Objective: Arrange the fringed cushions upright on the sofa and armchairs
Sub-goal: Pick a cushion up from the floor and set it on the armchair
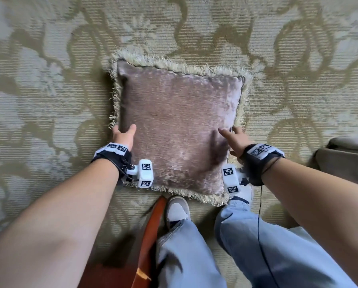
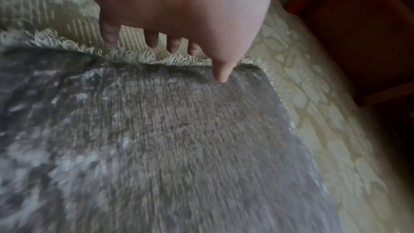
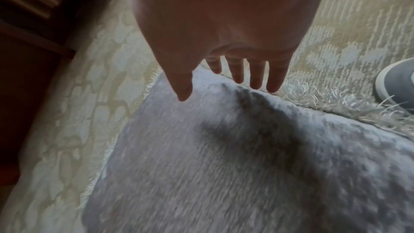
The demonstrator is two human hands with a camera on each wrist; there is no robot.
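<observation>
A mauve velvet cushion (image 1: 178,125) with a cream fringe lies flat on the patterned carpet (image 1: 49,80), just in front of my feet. My left hand (image 1: 123,135) is at its left edge. The thumb rests on the velvet near a corner, and the straight fingers reach past the fringe over the carpet. My right hand (image 1: 234,136) is at the right edge, its thumb above the fabric and its straight fingertips at the seam. In the left wrist view the left hand (image 2: 197,63) hangs over the cushion (image 2: 179,148). In the right wrist view the right hand (image 3: 220,91) hovers over the cushion (image 3: 224,166).
A red-brown wooden furniture piece (image 1: 151,235) stands beside my left shoe (image 1: 177,208). Part of a grey-brown upholstered seat (image 1: 344,159) shows at the right edge. Another shoe (image 3: 396,84) touches the cushion's fringe. Carpet stretches out beyond the cushion.
</observation>
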